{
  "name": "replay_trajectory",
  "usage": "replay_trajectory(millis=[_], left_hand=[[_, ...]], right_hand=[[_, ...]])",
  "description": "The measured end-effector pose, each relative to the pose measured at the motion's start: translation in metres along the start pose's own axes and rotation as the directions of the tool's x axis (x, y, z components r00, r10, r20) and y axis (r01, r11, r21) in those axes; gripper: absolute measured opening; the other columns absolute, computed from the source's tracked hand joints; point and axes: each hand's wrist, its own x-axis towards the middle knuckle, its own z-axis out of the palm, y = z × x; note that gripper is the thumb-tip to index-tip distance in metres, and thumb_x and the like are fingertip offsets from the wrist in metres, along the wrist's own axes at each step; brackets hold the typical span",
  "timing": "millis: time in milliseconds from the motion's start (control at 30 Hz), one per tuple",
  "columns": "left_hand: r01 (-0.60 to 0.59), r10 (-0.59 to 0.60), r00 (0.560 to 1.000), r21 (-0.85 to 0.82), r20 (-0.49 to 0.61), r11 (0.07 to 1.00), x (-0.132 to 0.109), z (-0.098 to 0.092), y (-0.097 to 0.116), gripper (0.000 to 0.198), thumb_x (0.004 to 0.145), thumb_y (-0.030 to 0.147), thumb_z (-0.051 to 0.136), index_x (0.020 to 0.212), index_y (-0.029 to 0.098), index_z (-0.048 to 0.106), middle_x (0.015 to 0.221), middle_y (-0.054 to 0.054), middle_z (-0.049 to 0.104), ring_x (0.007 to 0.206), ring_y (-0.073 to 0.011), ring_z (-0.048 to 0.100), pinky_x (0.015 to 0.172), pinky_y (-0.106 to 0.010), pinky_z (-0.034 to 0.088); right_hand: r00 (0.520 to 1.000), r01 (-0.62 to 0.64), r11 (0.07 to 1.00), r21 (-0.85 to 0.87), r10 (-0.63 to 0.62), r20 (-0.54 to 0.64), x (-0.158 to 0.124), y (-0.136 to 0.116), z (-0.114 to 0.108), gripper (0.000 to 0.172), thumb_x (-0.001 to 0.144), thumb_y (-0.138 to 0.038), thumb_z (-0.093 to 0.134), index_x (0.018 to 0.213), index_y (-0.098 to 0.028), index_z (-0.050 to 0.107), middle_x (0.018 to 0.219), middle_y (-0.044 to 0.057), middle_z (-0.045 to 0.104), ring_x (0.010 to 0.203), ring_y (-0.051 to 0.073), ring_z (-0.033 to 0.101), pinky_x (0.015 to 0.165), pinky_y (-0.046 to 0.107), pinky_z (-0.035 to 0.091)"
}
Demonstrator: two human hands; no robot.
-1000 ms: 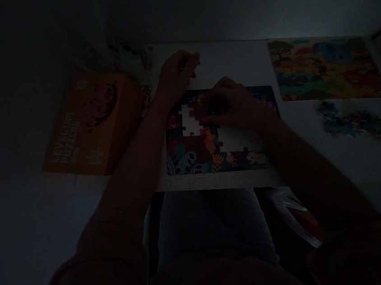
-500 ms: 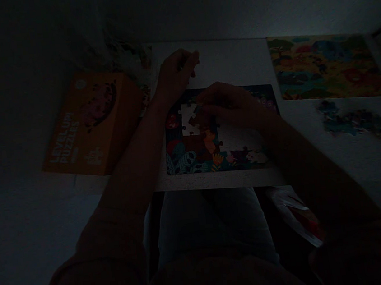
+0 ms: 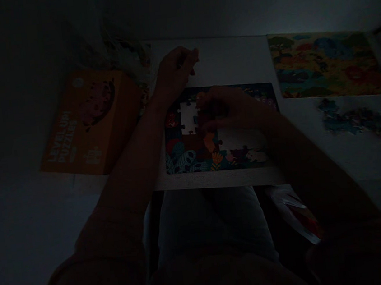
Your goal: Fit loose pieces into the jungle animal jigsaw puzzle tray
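**Student:** What does the grip show in the head view?

**Instructor:** Left hand (image 3: 174, 71), raised over the white table top (image 3: 232, 54): fingers drawn together in a loose pinch, and any small piece between them is too dark to confirm. Right hand (image 3: 231, 108), low over the dark-bordered cardboard jigsaw tray (image 3: 263, 90): fingers curled downward beside the small white gap (image 3: 188, 117). Whether they hold a piece cannot be told.

**Student:** What surrounds the hands?

**Instructor:** Colourful jungle-print jigsaw pieces (image 3: 192, 160) fill the tray's lower left. A second white gap (image 3: 241, 137) lies below the right wrist. Left of the tray stands an orange cardboard box (image 3: 89, 123) lettered "LEVEL UP! PUZZLES". At upper right lies a finished animal jigsaw (image 3: 328, 64), with loose blue-green pieces (image 3: 356, 120) just below it.

**Student:** What is good handling in this pose?

**Instructor:** In general, hold a piece flat by its edges, line its tab up with the notch, and press with one fingertip while the other hand steadies the tray. Brighter light would make the printed colours easier to match.
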Motion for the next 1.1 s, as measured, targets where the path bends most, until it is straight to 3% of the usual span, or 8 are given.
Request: replay_trajectory(millis=[133, 333, 500, 767, 967, 1100], left_hand=[[0.023, -0.023, 1.000, -0.003, -0.011, 1.000, -0.001, 0.000, 0.001, 0.029, 0.120, 0.044, 0.072, 0.093, 0.034, 0.075, 0.082, 0.001, 0.072, 0.075, -0.0206, 0.051, 0.083, -0.045, 0.048], [0.019, -0.019, 1.000, 0.012, -0.008, 1.000, -0.001, 0.001, 0.004, 0.032, 0.122, 0.047, 0.071, 0.093, 0.034, 0.074, 0.083, 0.001, 0.072, 0.075, -0.0202, 0.053, 0.083, -0.043, 0.047], [0.041, -0.041, 0.999, 0.011, -0.011, 0.999, -0.002, 0.002, 0.006, 0.032, 0.124, 0.043, 0.070, 0.093, 0.033, 0.074, 0.085, 0.000, 0.073, 0.075, -0.0207, 0.052, 0.082, -0.044, 0.047], [0.041, -0.042, 0.999, 0.053, 0.024, 0.998, 0.006, -0.001, -0.002, 0.038, 0.128, 0.044, 0.072, 0.093, 0.030, 0.073, 0.085, -0.002, 0.073, 0.072, -0.0209, 0.055, 0.077, -0.042, 0.042], [-0.035, 0.034, 0.999, 0.019, 0.035, 0.999, 0.009, -0.002, -0.011, 0.034, 0.125, 0.048, 0.073, 0.096, 0.030, 0.075, 0.083, -0.002, 0.072, 0.072, -0.0214, 0.055, 0.076, -0.042, 0.041], [-0.016, 0.015, 0.999, 0.030, 0.035, 0.999, 0.010, -0.001, -0.012, 0.034, 0.124, 0.050, 0.073, 0.096, 0.031, 0.074, 0.085, -0.002, 0.071, 0.072, -0.0203, 0.054, 0.076, -0.041, 0.041]], right_hand=[[0.998, 0.051, 0.994, -0.095, -0.049, 0.027, -0.001, 0.005, -0.006, 0.070, 0.067, -0.075, 0.120, 0.120, -0.038, 0.093, 0.136, 0.012, 0.086, 0.123, 0.044, 0.082, 0.108, 0.066, 0.072], [0.999, 0.046, 0.990, -0.130, -0.043, 0.026, -0.004, 0.008, -0.004, 0.059, 0.077, -0.074, 0.115, 0.117, -0.038, 0.091, 0.135, 0.013, 0.083, 0.127, 0.046, 0.080, 0.110, 0.068, 0.070], [0.998, 0.051, 0.994, -0.099, -0.047, 0.033, -0.002, 0.004, 0.002, 0.063, 0.079, -0.082, 0.111, 0.120, -0.039, 0.089, 0.130, 0.012, 0.085, 0.129, 0.047, 0.079, 0.109, 0.066, 0.067], [0.993, 0.120, 0.969, -0.214, -0.113, 0.045, 0.001, -0.003, 0.025, 0.054, 0.101, -0.067, 0.096, 0.141, -0.031, 0.087, 0.143, 0.015, 0.079, 0.131, 0.046, 0.076, 0.116, 0.064, 0.060], [0.985, 0.174, 0.949, -0.264, -0.165, 0.055, -0.003, -0.003, 0.022, 0.060, 0.106, -0.068, 0.095, 0.155, -0.034, 0.087, 0.155, 0.016, 0.075, 0.144, 0.048, 0.072, 0.123, 0.067, 0.057], [0.970, 0.236, 0.937, -0.257, -0.209, 0.126, -0.003, -0.003, 0.020, 0.040, 0.118, -0.059, 0.082, 0.150, -0.039, 0.093, 0.158, 0.014, 0.076, 0.149, 0.045, 0.071, 0.128, 0.067, 0.054]])
